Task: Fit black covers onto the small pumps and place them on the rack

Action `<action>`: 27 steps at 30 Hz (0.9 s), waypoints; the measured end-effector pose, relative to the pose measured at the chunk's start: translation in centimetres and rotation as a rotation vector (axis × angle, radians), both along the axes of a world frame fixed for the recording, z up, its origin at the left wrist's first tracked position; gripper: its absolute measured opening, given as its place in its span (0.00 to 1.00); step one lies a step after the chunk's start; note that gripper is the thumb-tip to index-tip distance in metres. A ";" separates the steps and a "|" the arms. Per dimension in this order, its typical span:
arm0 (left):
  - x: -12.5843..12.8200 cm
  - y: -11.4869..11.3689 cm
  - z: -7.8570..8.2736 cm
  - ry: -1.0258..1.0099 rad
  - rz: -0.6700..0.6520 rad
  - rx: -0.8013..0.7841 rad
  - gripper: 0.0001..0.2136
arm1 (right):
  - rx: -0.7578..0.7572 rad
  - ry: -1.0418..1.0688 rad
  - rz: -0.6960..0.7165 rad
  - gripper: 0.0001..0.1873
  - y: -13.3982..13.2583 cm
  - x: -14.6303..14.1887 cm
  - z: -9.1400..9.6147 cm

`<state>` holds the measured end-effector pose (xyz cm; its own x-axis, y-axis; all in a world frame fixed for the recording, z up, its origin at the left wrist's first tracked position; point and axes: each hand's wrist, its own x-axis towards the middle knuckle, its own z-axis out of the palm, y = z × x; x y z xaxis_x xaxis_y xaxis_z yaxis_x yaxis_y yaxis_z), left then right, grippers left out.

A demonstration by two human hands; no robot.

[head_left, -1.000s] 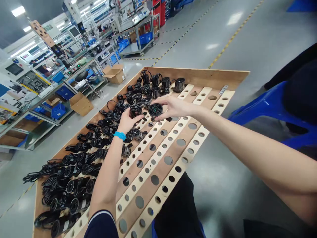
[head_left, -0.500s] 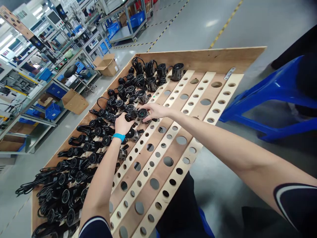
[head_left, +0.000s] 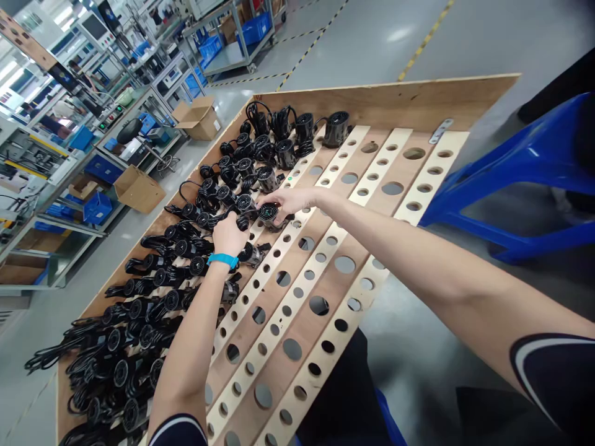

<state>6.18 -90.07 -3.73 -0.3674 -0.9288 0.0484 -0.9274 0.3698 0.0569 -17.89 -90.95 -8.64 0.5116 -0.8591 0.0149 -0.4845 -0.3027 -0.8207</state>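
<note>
My right hand (head_left: 290,203) reaches over the wooden rack from the right, its thumb and fingers curled around a black cylindrical motor-like unit (head_left: 268,214) with a ribbed round end. Beside it, my left hand (head_left: 230,233), with a blue wristband (head_left: 224,259), is closed at a small black round part (head_left: 242,222); its fingertips are partly hidden. Whether that part belongs to the same unit I cannot tell. Just below the left hand lies another black unit (head_left: 253,254). Several similar units with coiled black cords fill the rack's left side.
The wooden rack (head_left: 395,102) has raised edge boards and slats with round holes. A blue plastic stool (head_left: 525,161) stands on the right. Cardboard boxes (head_left: 139,189) sit on the floor at left, near workbenches. A metal cart (head_left: 230,59) with blue bins stands behind.
The view has shifted slightly. Both hands stay at nearly the same place on the rack, and my right hand still holds the black unit, its wrist slightly raised.
</note>
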 end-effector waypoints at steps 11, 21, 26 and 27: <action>0.2 -2.6 1.3 -0.116 -0.194 0.133 0.12 | -0.255 0.315 -0.444 0.34 3.9 4.6 0.6; 0.4 -2.8 1.7 -0.255 -0.422 0.201 0.15 | -0.286 0.302 -0.044 0.30 1.9 2.1 2.0; 0.4 -3.2 2.2 -0.343 -0.464 0.210 0.11 | -0.223 0.322 -0.019 0.32 2.2 2.4 2.4; 0.4 -3.3 2.4 -0.358 -0.472 0.217 0.12 | -0.231 0.318 -0.028 0.32 2.5 2.6 2.4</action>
<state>6.58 -93.34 -1.38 -0.6983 -0.6379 -0.3248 -0.6428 0.7585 -0.1076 -15.29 -88.50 -6.21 0.4983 -0.8653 0.0542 -0.7144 -0.4452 -0.5399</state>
